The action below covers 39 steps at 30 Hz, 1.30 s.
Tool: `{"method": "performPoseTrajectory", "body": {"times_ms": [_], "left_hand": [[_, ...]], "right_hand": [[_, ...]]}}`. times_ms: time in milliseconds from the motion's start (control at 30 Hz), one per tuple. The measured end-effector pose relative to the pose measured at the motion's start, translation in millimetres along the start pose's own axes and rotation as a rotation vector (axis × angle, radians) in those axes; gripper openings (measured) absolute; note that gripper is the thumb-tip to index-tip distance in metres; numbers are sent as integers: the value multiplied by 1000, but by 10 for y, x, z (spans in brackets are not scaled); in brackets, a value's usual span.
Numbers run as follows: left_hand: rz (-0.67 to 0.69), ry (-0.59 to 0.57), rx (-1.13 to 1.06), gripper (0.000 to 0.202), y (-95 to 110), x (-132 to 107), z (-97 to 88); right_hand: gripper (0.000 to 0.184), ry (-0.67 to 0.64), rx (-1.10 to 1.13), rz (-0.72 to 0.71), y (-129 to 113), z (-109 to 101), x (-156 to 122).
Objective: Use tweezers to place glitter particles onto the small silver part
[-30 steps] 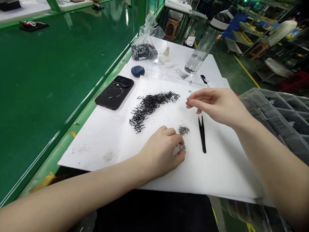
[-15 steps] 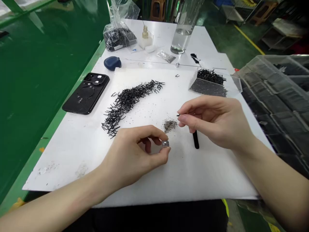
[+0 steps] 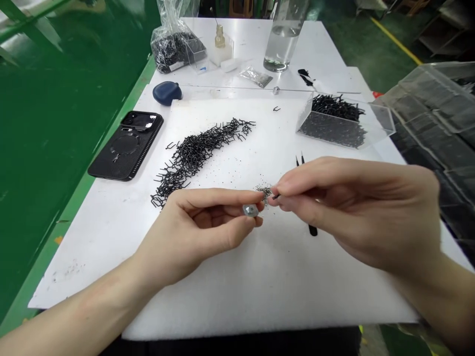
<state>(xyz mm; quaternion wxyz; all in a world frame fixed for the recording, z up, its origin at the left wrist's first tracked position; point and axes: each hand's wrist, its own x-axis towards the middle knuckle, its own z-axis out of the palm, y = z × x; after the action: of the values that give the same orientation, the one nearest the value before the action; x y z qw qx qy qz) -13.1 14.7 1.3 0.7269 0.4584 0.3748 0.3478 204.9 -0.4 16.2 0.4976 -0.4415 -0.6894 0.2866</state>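
Between the thumb and fingers of my left hand (image 3: pixel 202 225) is a small shiny silver metal piece (image 3: pixel 251 210). My right hand (image 3: pixel 356 207) pinches a tiny black part (image 3: pixel 275 197), mostly covered by the fingertips, close to the right of the metal piece but apart from it. Just behind the fingertips lies a little heap of tiny metallic bits (image 3: pixel 264 192), partly hidden. Black tweezers (image 3: pixel 312 230) lie under my right hand, their tips showing beyond it. A long pile of black Y-shaped pieces (image 3: pixel 200 148) spreads over the white mat (image 3: pixel 222 291).
At the right, a clear tray (image 3: pixel 330 129) holds more black pieces, near stacked plastic bins (image 3: pixel 426 118). A phone (image 3: pixel 126 148) and a blue case (image 3: pixel 166 93) are on the left. Behind are a bag (image 3: pixel 172 52), a small bottle (image 3: pixel 219 37) and a water container (image 3: pixel 281 49).
My right hand has come nearer and lower, toward the left fingertips. My left hand has turned the metal piece so another side shows. The view has shifted slightly.
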Motion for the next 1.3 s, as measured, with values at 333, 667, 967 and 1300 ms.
{"method": "performPoseTrajectory", "body": {"times_ms": [333,667,967,1300], "left_hand": [[-36,-9,-172,22,45,57,-20],[-41,-14,-183,21,37,47,1],[-25,9,-83,16,39,42,10],[-24,101,-33,17,10,96,-6]], "right_hand": [[38,73,-10,8,-128,93,-60],[34,121,-74,120,-143,103,-108],[43,103,-10,119,-156,114,-99],[33,68,118,-17,-52,131,-66]]}}
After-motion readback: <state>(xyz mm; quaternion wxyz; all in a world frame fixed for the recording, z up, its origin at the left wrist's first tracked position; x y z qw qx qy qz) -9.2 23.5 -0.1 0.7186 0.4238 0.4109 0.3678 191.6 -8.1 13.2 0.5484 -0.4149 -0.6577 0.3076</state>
